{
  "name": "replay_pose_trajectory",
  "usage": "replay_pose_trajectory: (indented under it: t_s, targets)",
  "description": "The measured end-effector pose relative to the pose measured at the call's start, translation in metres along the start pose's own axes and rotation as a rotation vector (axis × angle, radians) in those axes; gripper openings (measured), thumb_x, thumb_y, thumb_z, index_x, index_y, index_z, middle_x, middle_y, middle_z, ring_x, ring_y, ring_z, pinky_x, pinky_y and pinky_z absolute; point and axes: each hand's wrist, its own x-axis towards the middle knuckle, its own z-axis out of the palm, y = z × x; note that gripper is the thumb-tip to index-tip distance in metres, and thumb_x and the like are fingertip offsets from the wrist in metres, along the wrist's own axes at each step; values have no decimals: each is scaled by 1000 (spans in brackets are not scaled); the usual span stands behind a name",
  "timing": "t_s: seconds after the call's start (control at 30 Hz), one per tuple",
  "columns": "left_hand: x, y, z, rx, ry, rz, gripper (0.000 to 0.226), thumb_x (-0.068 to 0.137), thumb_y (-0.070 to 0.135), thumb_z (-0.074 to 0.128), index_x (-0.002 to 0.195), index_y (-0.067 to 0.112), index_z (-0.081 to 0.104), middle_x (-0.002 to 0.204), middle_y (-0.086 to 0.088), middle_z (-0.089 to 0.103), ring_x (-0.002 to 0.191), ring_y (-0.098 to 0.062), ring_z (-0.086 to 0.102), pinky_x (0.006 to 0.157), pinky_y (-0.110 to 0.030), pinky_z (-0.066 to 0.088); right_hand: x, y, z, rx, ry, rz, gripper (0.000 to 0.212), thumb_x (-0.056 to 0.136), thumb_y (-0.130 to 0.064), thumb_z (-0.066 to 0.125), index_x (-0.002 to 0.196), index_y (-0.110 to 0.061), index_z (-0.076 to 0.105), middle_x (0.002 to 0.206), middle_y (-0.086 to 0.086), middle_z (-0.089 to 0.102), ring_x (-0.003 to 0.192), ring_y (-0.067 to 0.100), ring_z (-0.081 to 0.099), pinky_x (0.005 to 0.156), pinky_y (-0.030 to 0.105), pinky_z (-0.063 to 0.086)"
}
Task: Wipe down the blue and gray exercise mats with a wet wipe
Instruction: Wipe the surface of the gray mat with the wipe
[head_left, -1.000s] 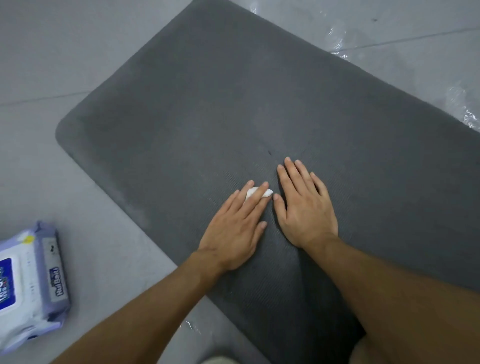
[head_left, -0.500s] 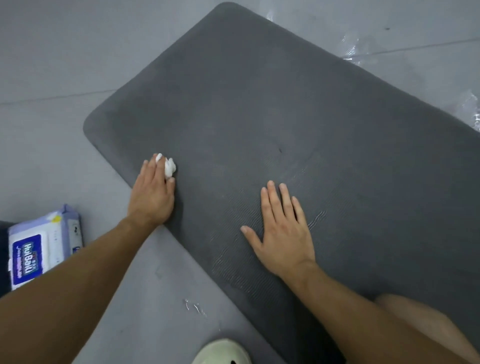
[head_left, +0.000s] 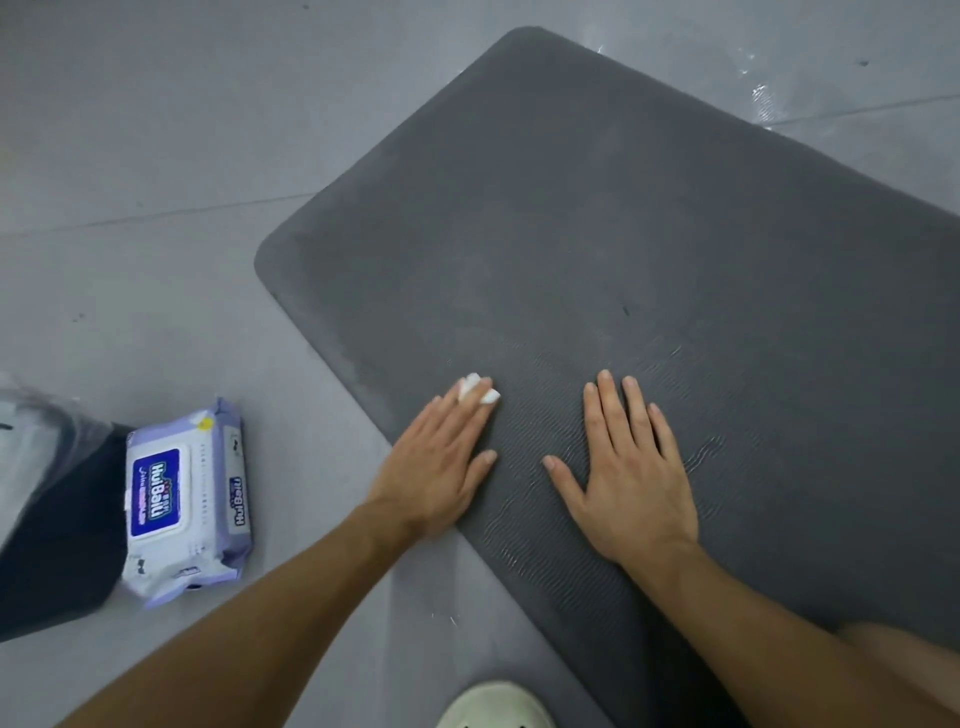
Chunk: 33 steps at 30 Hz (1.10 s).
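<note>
Both hands flat, palms down
Left hand (head_left: 441, 462) lies with fingers straight and together; right hand (head_left: 628, 483), near it but apart, spreads its fingers; left forearm (head_left: 270, 608) and right forearm (head_left: 769, 623) reach in bare from below

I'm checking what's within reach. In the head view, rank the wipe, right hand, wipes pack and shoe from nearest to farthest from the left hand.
1. Wipe: pressed under the left hand, on the mat.
2. Right hand: to its right, flat on the mat.
3. Wipes pack, left on the floor, and shoe, at the bottom edge: too close to call.
</note>
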Motion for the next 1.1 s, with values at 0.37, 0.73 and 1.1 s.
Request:
replay_pose_trajectory:
  t_s: [0.37, 0.73, 1.1]
  targets:
    - [31, -110, -26, -113, 149, -506, 55, 110, 23, 42, 155, -7, 33, 162, -26, 31, 153, -40, 23, 127, -44, 14, 0, -2, -2, -4, -34, 0, 85, 104, -67, 20, 165, -9, 8, 174, 8, 1, 160, 27, -4, 129, 47, 12]
    - [-29, -24, 4, -203, 77, -214, 79, 103, 59, 30, 163, 8, 24, 170, -6, 22, 160, -23, 9, 128, -51, 19, -1, -4, -5, -17, -19, 12, 88, 101, -68, 24, 165, -9, 14, 173, 9, 8, 160, 27, 2, 129, 46, 13]
    - [-65, 55, 23, -64, -119, 389, 68, 112, 51, 27, 166, 13, 13, 175, -2, 1, 161, -24, -2, 130, -45, 9, 0, -3, -5, 22, -22, 9, 79, 105, -60, 18, 165, -8, 13, 173, 9, 8, 160, 27, 3, 129, 47, 13]
